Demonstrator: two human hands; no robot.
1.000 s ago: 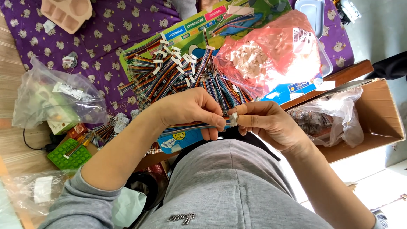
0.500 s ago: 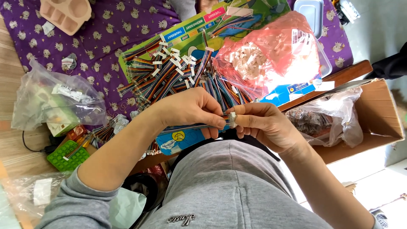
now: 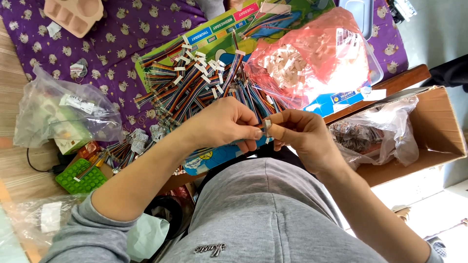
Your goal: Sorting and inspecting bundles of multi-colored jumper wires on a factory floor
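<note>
My left hand [image 3: 229, 124] and my right hand [image 3: 298, 134] meet just above my lap, fingertips pinched together on a small white connector [image 3: 267, 123] at the end of a multicoloured ribbon cable. The cable's length is mostly hidden under my left fingers. Just beyond my hands lies a heap of rainbow ribbon cables [image 3: 195, 83] with white connector ends, spread on a colourful board [image 3: 214, 34].
A pink plastic bag of small white connectors [image 3: 312, 58] sits right of the heap. A cardboard box [image 3: 434, 131] holds a clear bag of parts [image 3: 365, 136]. At left lie a clear bag [image 3: 63, 114], a green block [image 3: 80, 178] and a beige tray [image 3: 73, 14] on purple cloth.
My hands stay pinched together on the connector; they have shifted only slightly, and the fingers have worked a little at the cable end.
</note>
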